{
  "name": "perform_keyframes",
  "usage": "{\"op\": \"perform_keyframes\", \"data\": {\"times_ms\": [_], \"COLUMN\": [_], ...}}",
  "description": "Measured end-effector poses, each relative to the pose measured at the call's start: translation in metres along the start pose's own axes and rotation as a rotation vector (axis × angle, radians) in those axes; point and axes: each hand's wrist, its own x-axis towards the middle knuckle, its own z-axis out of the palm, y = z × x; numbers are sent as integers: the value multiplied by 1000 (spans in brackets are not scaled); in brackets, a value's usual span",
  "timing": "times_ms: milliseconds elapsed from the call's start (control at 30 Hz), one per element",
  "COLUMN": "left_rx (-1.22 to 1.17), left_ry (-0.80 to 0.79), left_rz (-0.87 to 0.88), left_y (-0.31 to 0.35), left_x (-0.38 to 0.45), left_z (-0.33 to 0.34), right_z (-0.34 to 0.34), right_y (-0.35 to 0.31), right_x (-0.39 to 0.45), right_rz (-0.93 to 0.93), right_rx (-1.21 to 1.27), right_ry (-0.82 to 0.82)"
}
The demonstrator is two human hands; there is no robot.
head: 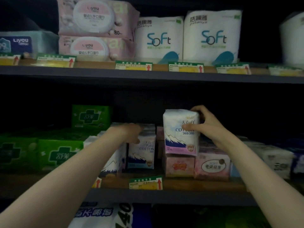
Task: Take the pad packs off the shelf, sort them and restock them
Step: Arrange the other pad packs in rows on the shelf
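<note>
Right hand [206, 124] gripped a white cotton pad pack [181, 131] upright, thumb across its front and fingers curled over its top right corner; the pack sat on top of a pink pack [178, 165] on the middle shelf [181, 195], with another pink pack [213, 166] just beside that one on the right. Left hand [131, 130] reached into the row to the left, on top of a blue-and-white cotton pack [141, 153] (motion blur there, so I couldn't tell whether its fingers were clamped on anything or just resting). Green packs [60, 153] filled the shelf's left side, one more green pack [91, 116] standing higher behind them. White packs [276, 160] sat at the far right. Upper shelf [148, 76] carried two stacked pink wipe packs [97, 27] and two white "Soft" tissue bundles [187, 38] side by side. Price tags [145, 183] ran along both shelf edges. Lighting was dim overall.
</note>
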Motion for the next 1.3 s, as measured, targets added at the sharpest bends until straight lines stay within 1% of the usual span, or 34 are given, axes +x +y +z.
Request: {"op": "perform_keyframes", "data": {"times_ms": [100, 167, 267, 333, 400, 433, 500, 567, 633, 700, 767, 833, 1000, 1100, 1200, 1267, 1300], "left_rx": [68, 97, 77, 35, 13, 3, -65, -104, -40, -11, -19, -31, 31, 104, 70, -24, -93], "left_ry": [-50, -47, -37, -27, -82, -150, -291, -355, -340, -270, -246, -238, -204, -244, -312, -284, -244], "left_rz": [-19, -12, -9, -9, -18, -44, -129, -166, -185, -202, -201, -200, -190, -189, -195, -141, -93], "left_y": [7, 8, -1, -11, -22, -29, -42, -46, -50, -49, -45, -42, -56, -51, -40, -26, -17], "left_x": [8, 10, 4, -10, -31, -43, -63, -76, -78, -79, -79, -78, -60, -54, -52, -54, -55], "left_z": [6, 11, 3, -9, -22, -27, -33, -31, -18, -10, -9, -12, -1, 1, -5, -16, -23], "right_z": [-5, -9, -6, 6, 25, 39, 67, 92, 105, 105, 104, 110, 131, 129, 122, 106, 93], "right_y": [2, 2, -1, -4, -6, -4, 2, 11, 17, 17, 17, 18, 11, 11, 14, 14, 14], "right_x": [-3, -5, -10, -11, -8, -4, 0, 2, 4, 6, 8, 6, 7, 7, -2, -4, -1], "right_rz": [-3, 2, 16, 2, -11, -8, -2, -28, -74, -127, -111, -67, -88, -70, -94, -100, -100], "right_rx": [-37, -32, 72, 136, 153, 132, -10, -204, -400, -620, -692, -673, -650, -659, -639, -531, -454], "right_ry": [-7, -11, -38, -93, -150, -182, -261, -371, -442, -465, -489, -503, -488, -514, -506, -508, -472]}}
